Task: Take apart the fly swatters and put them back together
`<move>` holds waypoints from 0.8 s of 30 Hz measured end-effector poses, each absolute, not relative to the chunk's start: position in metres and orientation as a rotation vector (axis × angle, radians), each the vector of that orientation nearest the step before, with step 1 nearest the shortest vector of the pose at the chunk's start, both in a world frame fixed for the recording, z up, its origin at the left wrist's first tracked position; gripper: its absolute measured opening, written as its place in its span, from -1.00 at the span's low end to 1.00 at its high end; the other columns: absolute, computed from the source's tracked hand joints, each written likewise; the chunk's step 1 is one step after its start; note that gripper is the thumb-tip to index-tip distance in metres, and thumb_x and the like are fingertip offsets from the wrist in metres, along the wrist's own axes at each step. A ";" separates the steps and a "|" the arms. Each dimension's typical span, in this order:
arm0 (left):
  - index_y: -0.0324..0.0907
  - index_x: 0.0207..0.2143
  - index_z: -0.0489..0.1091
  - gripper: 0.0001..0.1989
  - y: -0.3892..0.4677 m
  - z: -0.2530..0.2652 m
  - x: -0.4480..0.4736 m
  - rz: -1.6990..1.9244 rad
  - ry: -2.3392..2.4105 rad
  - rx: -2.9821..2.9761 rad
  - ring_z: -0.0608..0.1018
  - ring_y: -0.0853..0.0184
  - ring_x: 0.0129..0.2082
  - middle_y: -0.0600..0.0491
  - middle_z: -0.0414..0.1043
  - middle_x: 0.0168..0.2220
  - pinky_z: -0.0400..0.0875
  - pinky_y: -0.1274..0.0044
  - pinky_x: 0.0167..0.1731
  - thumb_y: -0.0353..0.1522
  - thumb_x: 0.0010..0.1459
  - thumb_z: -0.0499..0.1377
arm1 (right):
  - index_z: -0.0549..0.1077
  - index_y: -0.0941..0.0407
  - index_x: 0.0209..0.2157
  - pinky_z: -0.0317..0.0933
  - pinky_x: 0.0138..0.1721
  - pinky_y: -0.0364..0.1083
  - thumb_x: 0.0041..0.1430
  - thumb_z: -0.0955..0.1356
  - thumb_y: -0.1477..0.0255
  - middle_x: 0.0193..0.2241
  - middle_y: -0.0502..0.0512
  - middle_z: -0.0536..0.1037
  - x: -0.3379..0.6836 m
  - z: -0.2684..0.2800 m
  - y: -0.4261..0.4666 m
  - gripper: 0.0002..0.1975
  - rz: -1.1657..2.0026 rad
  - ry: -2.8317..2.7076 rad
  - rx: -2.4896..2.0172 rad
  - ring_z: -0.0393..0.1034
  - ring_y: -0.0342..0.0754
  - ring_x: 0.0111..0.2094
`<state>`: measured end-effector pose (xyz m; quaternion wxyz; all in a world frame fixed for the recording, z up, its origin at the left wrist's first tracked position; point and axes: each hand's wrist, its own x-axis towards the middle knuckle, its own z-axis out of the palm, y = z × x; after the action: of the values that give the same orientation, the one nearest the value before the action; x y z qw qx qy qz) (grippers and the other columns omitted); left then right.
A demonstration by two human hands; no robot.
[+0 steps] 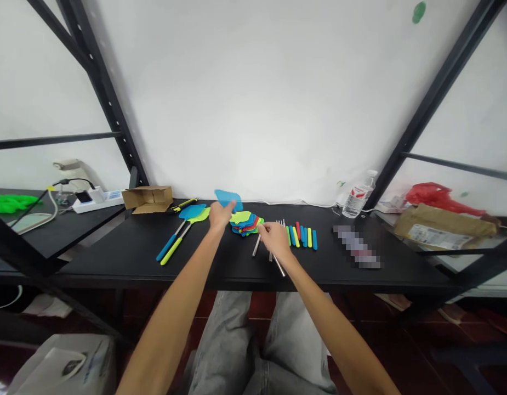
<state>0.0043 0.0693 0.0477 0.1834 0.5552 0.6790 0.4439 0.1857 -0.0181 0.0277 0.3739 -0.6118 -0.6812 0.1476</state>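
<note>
Joined paddles (180, 240): two look finished, at the table's (228, 269) left.
Left hand (219, 215): pinches a blue head (226, 196), slightly blurred.
Head pile (245, 222): unjoined, mid-table.
Right hand (274, 239): curled beside the pile; its grip cannot be told.
Steel rods (280, 265): loose, partly hidden by that hand.
Coloured handles (305, 237): loose, in a row.
Pixelated object (357, 248): unreadable.
</note>
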 end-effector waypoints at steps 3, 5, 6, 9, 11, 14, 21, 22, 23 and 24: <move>-0.20 -0.07 0.42 -0.51 0.056 0.035 0.003 1.090 2.014 1.596 0.59 0.10 -0.17 -0.14 0.59 -0.23 0.39 0.41 -0.23 -0.05 0.07 0.20 | 0.51 0.11 -0.50 0.18 -0.32 -0.13 0.25 0.26 0.36 -0.48 0.18 0.57 0.186 0.031 0.001 -0.70 0.232 -1.801 -1.831 0.52 0.07 -0.28; -0.17 0.06 0.33 -0.40 0.047 0.029 0.009 0.972 2.114 1.622 0.56 0.02 -0.05 -0.20 0.55 -0.09 0.38 0.35 -0.16 0.00 0.08 0.19 | 0.55 0.14 -0.38 0.21 -0.25 -0.10 0.23 0.27 0.43 -0.35 0.26 0.60 0.184 0.033 0.013 -0.77 0.134 -1.814 -1.935 0.52 0.12 -0.19; -0.17 0.09 0.30 -0.37 0.043 0.028 0.011 0.908 2.159 1.646 0.54 -0.01 -0.01 -0.24 0.52 -0.04 0.38 0.32 -0.14 0.03 0.10 0.17 | 0.56 0.15 -0.32 0.23 -0.23 -0.09 0.22 0.27 0.47 -0.29 0.30 0.61 0.183 0.034 0.018 -0.78 0.102 -1.819 -1.975 0.52 0.13 -0.16; -0.16 0.09 0.31 -0.38 0.036 0.030 0.005 0.723 2.239 1.764 0.52 -0.07 0.02 -0.28 0.48 0.01 0.37 0.26 -0.12 0.07 0.16 0.09 | 0.55 0.19 -0.19 0.28 -0.21 -0.07 0.22 0.26 0.53 -0.18 0.38 0.58 0.179 0.033 0.026 -0.77 0.067 -1.869 -2.070 0.52 0.16 -0.12; -0.14 0.03 0.37 -0.47 0.031 0.032 -0.012 0.645 2.303 1.860 0.52 -0.06 0.00 -0.25 0.50 -0.02 0.37 0.26 -0.12 0.04 0.21 0.05 | 0.54 0.21 -0.16 0.29 -0.20 -0.07 0.22 0.27 0.54 -0.14 0.41 0.57 0.176 0.033 0.028 -0.77 0.069 -1.913 -2.105 0.52 0.15 -0.11; -0.19 0.00 0.42 -0.55 0.022 0.032 -0.053 0.506 2.541 1.941 0.53 -0.06 -0.03 -0.27 0.51 -0.07 0.37 0.25 -0.11 -0.07 0.24 0.06 | 0.54 0.22 -0.15 0.30 -0.17 -0.08 0.24 0.29 0.54 -0.13 0.41 0.56 0.173 0.034 0.029 -0.78 0.084 -1.959 -2.130 0.52 0.13 -0.09; -0.27 -0.06 0.49 -0.61 0.012 0.025 -0.111 0.139 2.631 1.903 0.53 -0.08 -0.01 -0.32 0.49 -0.03 0.40 0.27 -0.13 -0.19 0.23 0.08 | 0.55 0.21 -0.18 0.29 -0.19 -0.05 0.26 0.28 0.47 -0.16 0.37 0.57 0.180 0.035 0.025 -0.78 0.081 -1.958 -2.077 0.51 0.17 -0.11; -0.28 -0.07 0.49 -0.62 0.011 0.026 -0.109 0.136 2.604 1.918 0.53 -0.08 -0.01 -0.32 0.49 -0.04 0.40 0.27 -0.13 -0.22 0.25 0.05 | 0.55 0.20 -0.18 0.29 -0.19 -0.05 0.26 0.28 0.46 -0.17 0.36 0.58 0.182 0.034 0.024 -0.78 0.068 -1.941 -2.061 0.51 0.17 -0.11; -0.29 -0.07 0.48 -0.62 0.010 0.028 -0.104 0.149 2.585 1.923 0.53 -0.08 -0.01 -0.33 0.49 -0.04 0.39 0.26 -0.13 -0.23 0.27 0.02 | 0.55 0.19 -0.17 0.28 -0.19 -0.05 0.27 0.28 0.45 -0.18 0.34 0.58 0.184 0.034 0.022 -0.78 0.055 -1.921 -2.036 0.51 0.16 -0.11; -0.30 -0.07 0.47 -0.60 0.008 0.032 -0.098 0.175 2.569 1.921 0.53 -0.09 -0.01 -0.34 0.48 -0.04 0.39 0.26 -0.13 -0.23 0.29 -0.02 | 0.55 0.17 -0.17 0.27 -0.19 -0.06 0.27 0.28 0.44 -0.18 0.32 0.59 0.186 0.034 0.020 -0.78 0.049 -1.900 -1.997 0.51 0.16 -0.12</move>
<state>-0.0977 0.0079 0.0317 -0.0354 0.5976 0.7991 0.0545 0.1858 0.0199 0.0336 0.1910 -0.7111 -0.6764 0.0174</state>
